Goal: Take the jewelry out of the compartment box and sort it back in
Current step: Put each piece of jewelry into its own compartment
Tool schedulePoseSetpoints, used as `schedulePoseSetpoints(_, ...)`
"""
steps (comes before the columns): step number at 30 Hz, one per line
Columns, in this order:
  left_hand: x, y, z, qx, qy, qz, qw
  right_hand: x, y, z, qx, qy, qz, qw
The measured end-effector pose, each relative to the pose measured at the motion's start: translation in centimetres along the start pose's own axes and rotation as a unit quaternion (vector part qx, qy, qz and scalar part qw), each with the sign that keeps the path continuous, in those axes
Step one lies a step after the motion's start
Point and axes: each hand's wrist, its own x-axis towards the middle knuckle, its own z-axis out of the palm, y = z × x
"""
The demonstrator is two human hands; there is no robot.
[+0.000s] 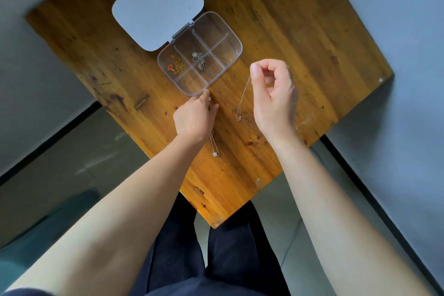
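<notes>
Since the silver necklace [242, 96] hangs from my right hand [274, 94], pinched at its top so the chain falls straight above the bench [300, 31], I judge it is bound for an empty cell. My left hand [194, 118] pinches the compartment box [236, 54] at its near corner, steadying it. Another necklace [215, 151] lies by that wrist.

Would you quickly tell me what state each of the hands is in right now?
Left hand: pinching the box at its near corner.
Right hand: pinching a dangling necklace.
</notes>
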Motion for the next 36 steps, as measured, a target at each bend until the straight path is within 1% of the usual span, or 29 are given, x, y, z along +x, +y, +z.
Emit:
schedulePoseSetpoints(3, 0.2, -0.1, -0.1, 0.020, 0.022, 0.003, 1.000, 0.5, -1.0, -0.3, 0.016, 0.010, -0.027, 0.999)
schedulePoseSetpoints(5, 0.3, -0.4, 0.0, 0.024, 0.020, 0.007, 0.999, 1.1, -2.0, -0.6, 0.029, 0.018, -0.049, 0.998)
schedulePoseSetpoints(9, 0.4, -1.1, 0.2, 0.006, 0.011, 0.018, 1.000, 2.5, -4.1, -1.0, 0.070, 0.045, -0.086, 0.993)
schedulePoseSetpoints(15, -0.3, -2.1, 0.1, -0.043, 0.013, 0.008, 0.999, 5.0, -6.3, -0.6, 0.120, 0.061, -0.125, 0.983)
schedulePoseSetpoints(18, -0.5, -2.5, 0.3, -0.065, 0.008, 0.001, 0.998, 6.4, -6.6, 0.3, 0.123, 0.063, -0.131, 0.982)
schedulePoseSetpoints(27, 0.1, -2.5, -0.7, -0.090, -0.028, -0.018, 0.995, 10.2, -6.2, 3.3, 0.104, 0.030, -0.138, 0.985)
schedulePoseSetpoints(30, -0.6, -2.5, -1.7, -0.133, -0.007, -0.019, 0.991, 10.6, -6.1, 3.8, 0.107, 0.031, -0.135, 0.985)
schedulePoseSetpoints(32, -1.2, -2.4, -2.6, -0.188, 0.015, -0.021, 0.982, 10.7, -5.8, 4.3, 0.101, 0.023, -0.126, 0.987)
schedulePoseSetpoints(34, -1.6, -2.2, -3.7, -0.254, 0.043, -0.029, 0.966, 10.7, -4.8, 4.9, 0.064, -0.013, -0.097, 0.993)
schedulePoseSetpoints(36, -1.8, -1.9, -5.0, -0.320, 0.069, -0.032, 0.944, 10.2, -3.4, 5.3, 0.001, -0.077, -0.044, 0.996)
